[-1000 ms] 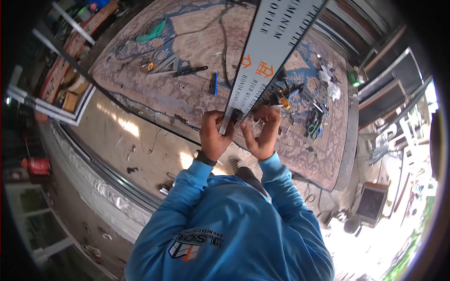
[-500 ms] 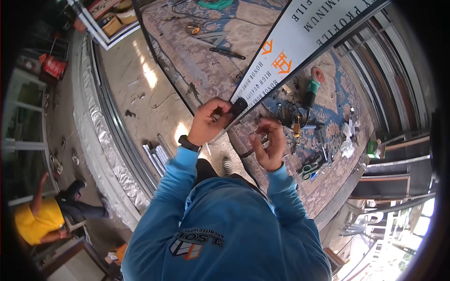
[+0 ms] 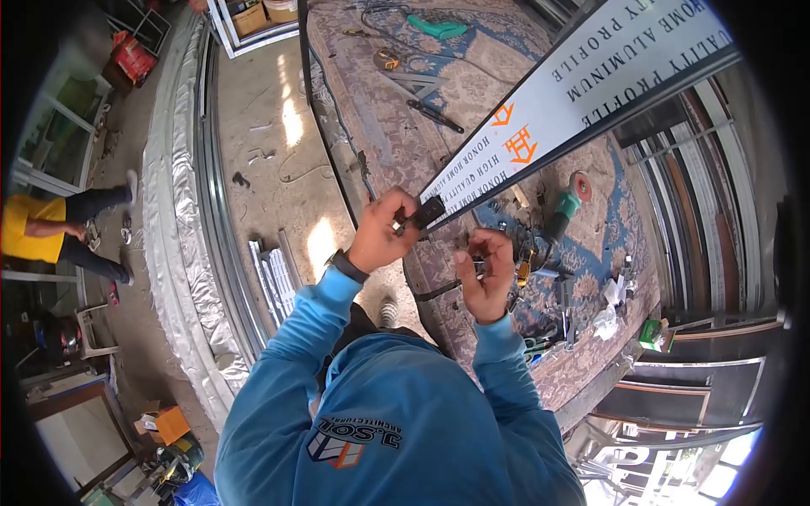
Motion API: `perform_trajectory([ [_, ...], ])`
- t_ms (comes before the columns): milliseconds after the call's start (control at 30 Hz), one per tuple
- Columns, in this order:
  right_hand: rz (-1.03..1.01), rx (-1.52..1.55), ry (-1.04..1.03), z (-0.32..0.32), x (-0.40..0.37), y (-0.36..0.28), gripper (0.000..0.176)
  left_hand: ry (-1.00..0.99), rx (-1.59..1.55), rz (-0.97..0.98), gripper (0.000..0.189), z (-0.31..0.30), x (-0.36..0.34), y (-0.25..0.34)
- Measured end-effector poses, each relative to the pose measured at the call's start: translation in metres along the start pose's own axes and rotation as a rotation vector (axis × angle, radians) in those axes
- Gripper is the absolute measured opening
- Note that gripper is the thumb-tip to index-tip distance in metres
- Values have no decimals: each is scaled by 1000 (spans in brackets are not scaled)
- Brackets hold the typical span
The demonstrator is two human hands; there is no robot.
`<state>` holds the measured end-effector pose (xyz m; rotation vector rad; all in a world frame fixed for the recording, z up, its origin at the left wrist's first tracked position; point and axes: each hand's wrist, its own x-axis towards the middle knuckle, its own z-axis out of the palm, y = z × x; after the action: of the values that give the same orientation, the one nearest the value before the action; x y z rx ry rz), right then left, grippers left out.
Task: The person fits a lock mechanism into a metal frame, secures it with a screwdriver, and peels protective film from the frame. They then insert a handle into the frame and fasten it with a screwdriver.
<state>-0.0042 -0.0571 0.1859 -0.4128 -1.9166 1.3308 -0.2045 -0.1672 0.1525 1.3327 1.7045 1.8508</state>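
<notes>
A long aluminum profile [image 3: 548,101], with white printed film and dark edges, reaches from the upper right down to my hands. At its near end is a small black piece [image 3: 431,211]. My left hand [image 3: 384,232] is closed, with thumb and fingertips on that black piece. Just right of the profile's end, my right hand [image 3: 487,274] is raised with its fingers curled toward the thumb. Whatever is between those fingers, if anything, is too small to make out.
A patterned carpet [image 3: 481,63] covers the work surface. On it lie an angle grinder [image 3: 564,211], a tape measure [image 3: 386,59], a green tool [image 3: 436,28] and a black marker-like tool [image 3: 434,115]. Metal lengths [image 3: 274,278] lie at left. A person in yellow [image 3: 38,223] is farther left.
The view has turned, shifting the profile and carpet rightward. My left hand remains at the black piece, and my right hand stays curled nearby. The person in yellow appears higher, with legs apart.
</notes>
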Motion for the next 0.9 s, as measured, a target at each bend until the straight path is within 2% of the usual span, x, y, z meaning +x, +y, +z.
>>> perform_trajectory([
  [100, 57, 95, -27, 1, 1, 0, 52, -169, -329, -133, 27, -17, 8, -12],
  [167, 109, 190, -64, 1, 10, 1, 57, -190, -230, -122, 28, -18, 10, -14],
  [200, 70, 159, -92, 3, 16, 2, 59, -205, -181, -122, 29, -20, 10, -12],
  [267, -12, 95, -144, 9, 33, 3, 64, -108, -67, -44, 28, -12, 5, -5],
  [300, -11, 200, -189, 16, 40, -4, 61, -49, -26, 4, 28, -6, 2, -3],
  [333, 11, 173, -188, 20, 45, 2, 58, 10, 12, 51, 28, -1, 1, -2],
  [400, 64, 116, -188, 26, 53, 12, 53, 11, -40, 3, 27, 0, 1, -2],
  [433, 195, 235, -167, 26, 54, 9, 42, -3, -76, -10, 27, -3, 0, -3],
  [500, 280, 274, -143, 24, 50, 12, 40, 25, -54, 20, 27, -4, -1, -5],
  [567, 280, 200, -184, 20, 50, 12, 36, 9, -106, 4, 27, -7, 0, -7],
  [667, 245, 250, -207, 20, 51, 14, 35, -28, -185, 23, 26, -13, 1, -13],
  [733, 276, 313, -149, 25, 49, 10, 34, -75, -199, 73, 26, -19, 4, -19],
  [767, 263, 287, -141, 24, 45, 12, 34, -107, -316, -13, 25, -21, 5, -20],
  [900, 223, 163, -103, 28, 45, 4, 34, -104, -240, 9, 27, -25, 3, -13],
])
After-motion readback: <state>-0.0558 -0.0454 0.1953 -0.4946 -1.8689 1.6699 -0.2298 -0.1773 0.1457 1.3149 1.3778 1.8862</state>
